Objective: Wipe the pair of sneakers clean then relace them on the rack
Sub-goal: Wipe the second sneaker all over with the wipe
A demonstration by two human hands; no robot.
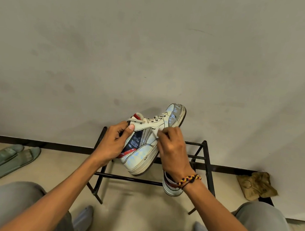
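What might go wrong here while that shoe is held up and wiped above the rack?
1. The left hand grips the sneaker only at its collar, so a firm push from the wipe pinched in the right hand might twist it loose.
2. The second sneaker seems to sit at the edge of the rack, under the right wrist; a bump may knock it to the floor.
3. The laces are still threaded, so dirt under them may be missed.
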